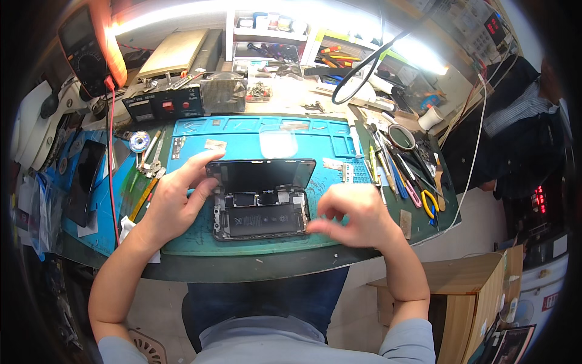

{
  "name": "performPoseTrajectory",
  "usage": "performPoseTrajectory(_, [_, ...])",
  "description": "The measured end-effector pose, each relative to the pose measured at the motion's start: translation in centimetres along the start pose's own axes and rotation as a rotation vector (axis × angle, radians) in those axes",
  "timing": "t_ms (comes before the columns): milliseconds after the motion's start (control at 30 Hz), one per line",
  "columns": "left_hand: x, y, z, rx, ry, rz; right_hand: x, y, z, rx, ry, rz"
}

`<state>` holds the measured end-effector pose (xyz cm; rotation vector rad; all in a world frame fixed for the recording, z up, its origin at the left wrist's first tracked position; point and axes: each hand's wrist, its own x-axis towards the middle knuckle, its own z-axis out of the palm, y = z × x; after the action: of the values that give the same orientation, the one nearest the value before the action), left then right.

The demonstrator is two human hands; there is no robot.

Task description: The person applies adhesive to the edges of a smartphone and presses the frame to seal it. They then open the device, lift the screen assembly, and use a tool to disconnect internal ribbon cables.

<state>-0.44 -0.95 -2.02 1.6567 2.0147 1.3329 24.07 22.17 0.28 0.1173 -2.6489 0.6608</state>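
Observation:
An opened smartphone lies on the blue work mat, its lower body (pixel 262 221) flat with the dark battery and inner parts showing. The phone's screen (pixel 264 175) stands tilted up along the far edge of the body. My left hand (pixel 179 197) pinches the left edge of that screen between thumb and fingers. At the body's right side is my right hand (pixel 356 215), its thumb stretched to the lower right edge. The curled fingers are apart from the thumb, and I see nothing held between them.
Pliers (pixel 430 205), tweezers and screwdrivers lie along the right. A solder spool (pixel 139 142) and calipers are at left, with another dark phone (pixel 85 182) beyond a red cable. A power supply box (pixel 163 106) stands behind the mat (pixel 242 141). Someone in dark clothing (pixel 509 145) is at right.

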Motion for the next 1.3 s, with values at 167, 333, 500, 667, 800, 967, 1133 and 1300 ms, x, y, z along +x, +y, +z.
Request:
performPoseTrajectory(167, [0.4, -0.4, 0.0, -0.028, -0.016, -0.011, -0.6, 0.1, 1.9, -0.073, -0.036, -0.113])
performPoseTrajectory(333, [0.3, -0.6, 0.4, -0.085, 0.001, -0.056, -0.9, 0.5, 1.8, -0.069, 0.022, -0.08])
performPoseTrajectory(500, [0.6, -0.4, 0.2, -0.05, -0.022, -0.059, -1.7, 3.3, -2.4, -0.237, 0.254, 0.261])
performPoseTrajectory(667, [0.3, -1.6, 0.7, -0.112, 0.035, -0.085, 0.2, 7.0, -7.3, -0.571, 0.278, 0.586])
performPoseTrajectory(800, [0.5, -1.6, -0.2, -0.086, -0.043, -0.11, 1.7, 9.0, -9.4, -0.666, 0.311, 0.747])
performPoseTrajectory(967, [1.1, -1.6, -0.3, -0.102, -0.062, -0.075, 0.4, 10.7, -8.1, -0.606, 0.467, 0.808])
performPoseTrajectory(1133, [1.6, -1.6, 0.1, -0.155, -0.066, -0.077, -0.8, 10.8, -9.6, -0.551, 0.407, 0.925])
performPoseTrajectory(1300, [1.0, -2.1, -0.1, -0.152, -0.061, -0.103, -2.1, 7.0, -9.5, -0.409, 0.069, 0.899])
